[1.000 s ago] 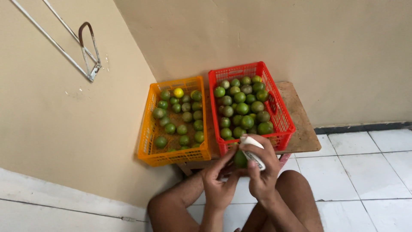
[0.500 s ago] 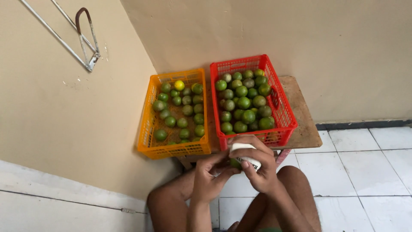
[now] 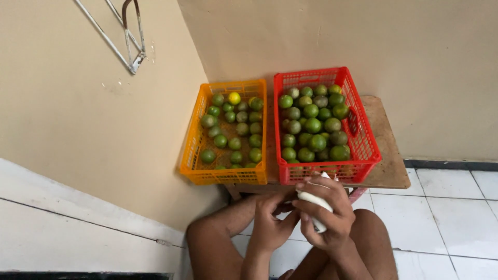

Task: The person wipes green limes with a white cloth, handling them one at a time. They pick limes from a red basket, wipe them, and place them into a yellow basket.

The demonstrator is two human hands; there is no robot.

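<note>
Right hand (image 3: 327, 212): curled around a white object (image 3: 313, 202), fingers wrapped across it, held just below the front rim of the red crate.
Left hand (image 3: 272, 220): fingers bent, fingertips meeting the right hand at the lower end of the white object; whether it grips anything cannot be told.
White object: one, longish and pale, mostly covered by the right fingers; its kind cannot be told.
Knees: two, bare, under the hands, over the tiled floor (image 3: 456, 207).
Table (image 3: 386, 155): one, small, wooden, set in the wall corner, carrying both crates.
Red crate (image 3: 365, 150): one, on the right, touching the orange one; about twenty-five green limes (image 3: 313, 124) show, piled in more than one layer, so the count is rough.
Orange crate (image 3: 194, 155): one, on the left, roughly twenty limes in a single loose layer with bare bottom between them.
Yellow lime (image 3: 234, 97): one, at the far end of the orange crate.
Rack (image 3: 129, 36): one metal wall rack, upper left, well apart from the hands.
</note>
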